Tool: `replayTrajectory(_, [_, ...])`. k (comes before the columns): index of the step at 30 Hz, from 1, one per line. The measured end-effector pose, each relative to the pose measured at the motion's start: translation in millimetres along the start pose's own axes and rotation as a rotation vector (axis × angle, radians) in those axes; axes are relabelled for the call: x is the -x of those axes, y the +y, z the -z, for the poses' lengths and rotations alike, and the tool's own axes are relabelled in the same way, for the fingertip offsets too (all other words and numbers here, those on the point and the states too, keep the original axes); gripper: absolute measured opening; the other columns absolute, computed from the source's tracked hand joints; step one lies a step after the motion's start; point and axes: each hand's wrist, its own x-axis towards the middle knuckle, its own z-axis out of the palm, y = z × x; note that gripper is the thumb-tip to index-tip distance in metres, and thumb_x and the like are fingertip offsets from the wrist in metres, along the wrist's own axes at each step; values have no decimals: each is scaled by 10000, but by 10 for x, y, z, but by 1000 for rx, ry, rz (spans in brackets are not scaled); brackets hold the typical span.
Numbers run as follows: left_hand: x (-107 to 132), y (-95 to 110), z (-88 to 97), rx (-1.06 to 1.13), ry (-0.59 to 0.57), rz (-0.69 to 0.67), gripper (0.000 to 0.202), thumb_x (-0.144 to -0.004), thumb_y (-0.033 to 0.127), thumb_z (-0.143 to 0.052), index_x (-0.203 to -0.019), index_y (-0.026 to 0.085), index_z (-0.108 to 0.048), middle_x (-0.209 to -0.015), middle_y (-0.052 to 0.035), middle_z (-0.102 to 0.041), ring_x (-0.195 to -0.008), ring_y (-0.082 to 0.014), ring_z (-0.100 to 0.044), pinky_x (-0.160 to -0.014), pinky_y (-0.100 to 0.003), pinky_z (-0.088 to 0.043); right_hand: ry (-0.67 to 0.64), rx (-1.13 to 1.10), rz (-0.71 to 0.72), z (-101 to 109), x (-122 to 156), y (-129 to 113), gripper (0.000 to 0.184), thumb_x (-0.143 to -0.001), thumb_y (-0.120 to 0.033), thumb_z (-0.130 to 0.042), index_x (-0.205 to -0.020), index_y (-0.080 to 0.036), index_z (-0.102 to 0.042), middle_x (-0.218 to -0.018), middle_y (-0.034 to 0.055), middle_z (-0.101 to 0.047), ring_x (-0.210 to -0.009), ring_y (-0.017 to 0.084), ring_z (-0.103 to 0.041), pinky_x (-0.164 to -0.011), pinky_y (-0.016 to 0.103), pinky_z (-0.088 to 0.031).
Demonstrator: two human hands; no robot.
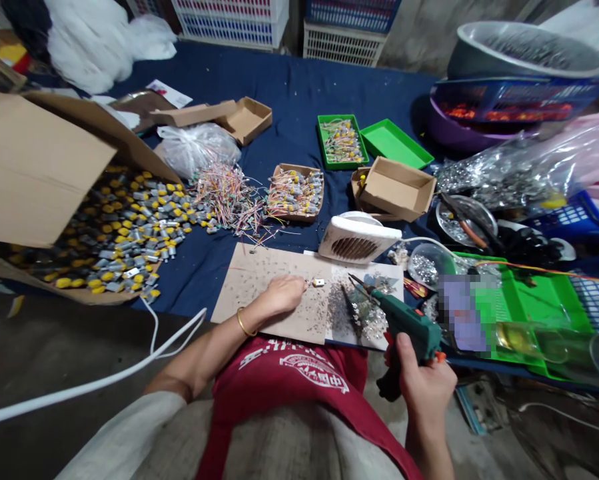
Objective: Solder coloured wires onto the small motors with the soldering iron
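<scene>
My left hand [285, 295], with a gold bangle at the wrist, rests on a cardboard sheet [244, 287]. Its fingers are closed at the end of a small motor [318, 283] with a pale face; the exact grip is hidden by the hand. My right hand [426, 377] is wrapped round the handle of a green soldering gun [408, 325]. The gun's tip points up and left, apart from the motor. Below the tip lies a heap of small shiny metal pieces [372, 317], and dark specks dot the cardboard.
A white fan [362, 239] stands behind the cardboard. Left, a carton [44, 167] spills grey-and-yellow motors [144, 220] beside a wire pile [229, 197]. A small box [304, 215] and a green tray [320, 143] hold wired parts. Bowls and a green tray [554, 300] crowd the right.
</scene>
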Motion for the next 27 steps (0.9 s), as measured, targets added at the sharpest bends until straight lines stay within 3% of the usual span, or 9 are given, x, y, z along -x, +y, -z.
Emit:
replayTrajectory(5, [5,63,26,-62,-42,13,461,-1044,428,-345,-830,191,-678,-919,-119,-756,-883,-263,-715,-864,-351,-513,90,65,-10,-20,65,-45,607,-795,-747,-613,-639,-169,-708,-590,110,-695,-686,308,-710,-644,347,-502])
replayTrajectory(10, [15,84,66,-112,-70,63,491,-1049,384,-256,-1005,184,-702,-1077,-130,-764,-994,-272,-720,-913,-367,-513,43,131,-89,2,96,-203,511,-835,-640,-576,-601,-199,-682,-596,104,-680,-772,327,-709,-758,363,-492])
replayTrajectory(13, [-38,15,86,66,-76,100,475,-1025,384,-294,-863,173,-688,-928,-122,-765,-872,-251,-713,-858,-355,-521,26,137,-93,3,90,-253,489,-838,-617,-574,-601,-204,-684,-604,110,-677,-796,334,-709,-764,364,-495])
replayTrajectory(16, [-114,-94,166,408,-105,114,465,-1006,377,-309,-722,175,-617,-746,-86,-713,-688,-189,-656,-743,-310,-523,33,128,-42,-13,78,-258,502,-841,-630,-572,-645,-189,-711,-616,117,-681,-820,340,-715,-776,364,-510])
replayTrajectory(18, [-159,-163,299,571,-58,95,438,-996,382,-325,-747,173,-618,-763,-77,-705,-672,-168,-637,-714,-295,-519,38,122,-13,-25,72,-252,521,-843,-645,-574,-662,-180,-722,-604,117,-676,-828,342,-719,-780,362,-522])
replayTrajectory(20, [-209,-209,514,580,34,43,412,-989,394,-358,-793,171,-643,-822,-80,-714,-712,-164,-640,-734,-295,-517,38,123,-3,-35,71,-247,539,-844,-660,-577,-661,-175,-724,-589,117,-668,-813,341,-721,-756,358,-531])
replayTrajectory(24, [-428,-210,1090,294,241,-89,395,-1011,364,-363,-842,182,-670,-935,-79,-725,-865,-186,-648,-849,-316,-502,48,111,6,-45,76,-252,568,-840,-692,-569,-659,-176,-723,-587,117,-671,-792,341,-721,-750,367,-540])
replayTrajectory(27, [-714,-178,1453,-20,285,-85,381,-1029,299,-347,-890,173,-678,-991,-92,-722,-962,-220,-646,-916,-347,-478,64,101,9,-39,90,-247,581,-819,-720,-571,-684,-177,-728,-603,117,-683,-814,349,-722,-775,383,-541])
